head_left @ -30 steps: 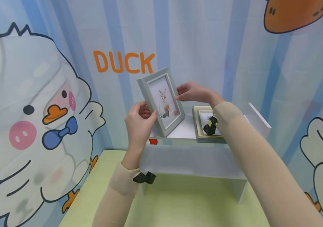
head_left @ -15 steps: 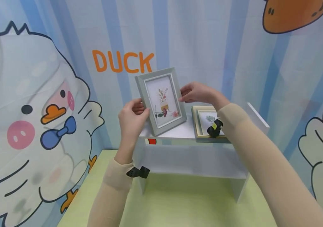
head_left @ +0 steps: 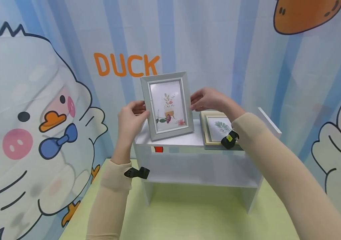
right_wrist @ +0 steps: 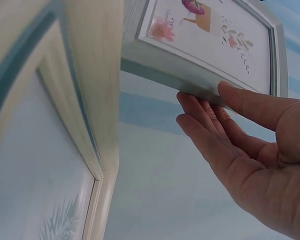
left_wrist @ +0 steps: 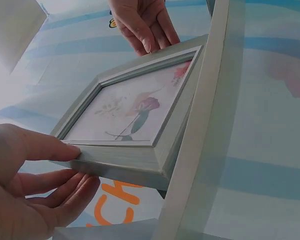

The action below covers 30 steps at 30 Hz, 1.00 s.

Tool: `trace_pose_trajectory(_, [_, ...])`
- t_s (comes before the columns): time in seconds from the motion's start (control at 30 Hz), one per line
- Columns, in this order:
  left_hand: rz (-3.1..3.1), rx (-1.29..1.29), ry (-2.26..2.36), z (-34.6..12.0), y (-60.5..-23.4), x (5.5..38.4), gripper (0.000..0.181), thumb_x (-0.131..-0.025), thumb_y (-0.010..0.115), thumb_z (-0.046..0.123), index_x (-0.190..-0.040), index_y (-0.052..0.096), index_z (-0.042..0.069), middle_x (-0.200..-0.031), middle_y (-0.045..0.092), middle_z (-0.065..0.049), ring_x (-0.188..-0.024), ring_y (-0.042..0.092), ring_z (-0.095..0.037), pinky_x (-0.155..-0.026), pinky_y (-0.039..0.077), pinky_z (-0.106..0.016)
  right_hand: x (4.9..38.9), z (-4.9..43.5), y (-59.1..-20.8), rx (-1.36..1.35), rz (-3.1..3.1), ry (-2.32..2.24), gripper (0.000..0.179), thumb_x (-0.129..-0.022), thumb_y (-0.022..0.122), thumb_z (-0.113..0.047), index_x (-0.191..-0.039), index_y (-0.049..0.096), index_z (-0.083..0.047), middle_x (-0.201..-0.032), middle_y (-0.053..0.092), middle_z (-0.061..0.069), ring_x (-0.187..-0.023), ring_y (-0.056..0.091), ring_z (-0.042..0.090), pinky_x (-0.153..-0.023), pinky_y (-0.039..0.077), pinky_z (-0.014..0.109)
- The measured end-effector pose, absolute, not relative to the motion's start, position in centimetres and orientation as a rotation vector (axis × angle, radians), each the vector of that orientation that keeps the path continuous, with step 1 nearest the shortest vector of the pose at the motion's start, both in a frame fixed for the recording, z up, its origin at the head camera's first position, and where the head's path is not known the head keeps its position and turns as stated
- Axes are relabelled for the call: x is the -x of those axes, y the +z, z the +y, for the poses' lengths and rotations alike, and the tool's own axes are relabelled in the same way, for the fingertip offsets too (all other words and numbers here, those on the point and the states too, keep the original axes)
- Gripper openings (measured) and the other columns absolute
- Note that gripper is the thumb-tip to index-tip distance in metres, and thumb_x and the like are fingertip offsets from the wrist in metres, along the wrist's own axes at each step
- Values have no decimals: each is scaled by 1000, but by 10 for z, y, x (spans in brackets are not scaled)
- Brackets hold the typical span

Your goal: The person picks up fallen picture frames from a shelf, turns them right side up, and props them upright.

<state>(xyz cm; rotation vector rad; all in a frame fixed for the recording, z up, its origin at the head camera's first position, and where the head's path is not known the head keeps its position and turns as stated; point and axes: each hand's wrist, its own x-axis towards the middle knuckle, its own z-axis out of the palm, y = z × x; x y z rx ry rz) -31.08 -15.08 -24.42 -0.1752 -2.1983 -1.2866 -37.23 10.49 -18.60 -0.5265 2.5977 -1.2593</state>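
A person's left hand point(head_left: 129, 121) and right hand point(head_left: 207, 100) pinch opposite sides of a grey picture frame point(head_left: 168, 106) between thumb and partly curled fingers. Slightly tilted, it is held at a white shelf's point(head_left: 179, 141) top, left of a cream-edged leaf picture point(head_left: 216, 128) lying flat.

grey frame point(right_wrist: 210, 42): cut by top edge, right wrist view | leaf-print frame point(head_left: 215, 126): partly behind right sleeve point(head_left: 249, 130)
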Motion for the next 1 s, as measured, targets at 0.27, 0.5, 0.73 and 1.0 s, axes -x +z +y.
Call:
trace_pose_trajectory(0.27, [-2274, 141, -1311, -159, -240, 316, 38, -88, 64, 16, -125, 60, 6, -115, 65, -13, -107, 60, -26, -94, 52, -39, 359, 104, -186, 541, 2614, -1258, 45, -89, 63, -3, -130, 48, 8, -127, 57, 25, -112, 60, 33, -94, 53, 36])
trace_pose_trajectory(0.5, [-2293, 139, -1345, -161, -237, 318, 37, -90, 63, 14, -126, 58, 5, -118, 63, -13, -109, 59, -26, -96, 50, -41, 349, 102, -187, 532, 2655, -1249, 41, -88, 66, -6, -125, 53, 6, -122, 61, 23, -101, 66, 25, -84, 56, 30])
trace_pose_trajectory(0.73, [-2298, 131, -1380, -162, -237, 322, 36, -90, 62, 12, -125, 59, 6, -119, 62, -13, -109, 59, -25, -96, 50, -40, 340, 99, -188, 525, 2683, -1252, 39, -87, 67, -8, -123, 55, 4, -120, 63, 21, -108, 63, 31, -84, 57, 32])
trace_pose_trajectory(1.0, [-2295, 128, -1392, -164, -238, 321, 36, -90, 61, 13, -126, 58, 7, -119, 62, -11, -108, 58, -23, -96, 50, -38, 333, 98, -190, 548, 2717, -1233, 41, -87, 68, -10, -123, 55, 4, -120, 63, 21, -107, 64, 31, -85, 57, 33])
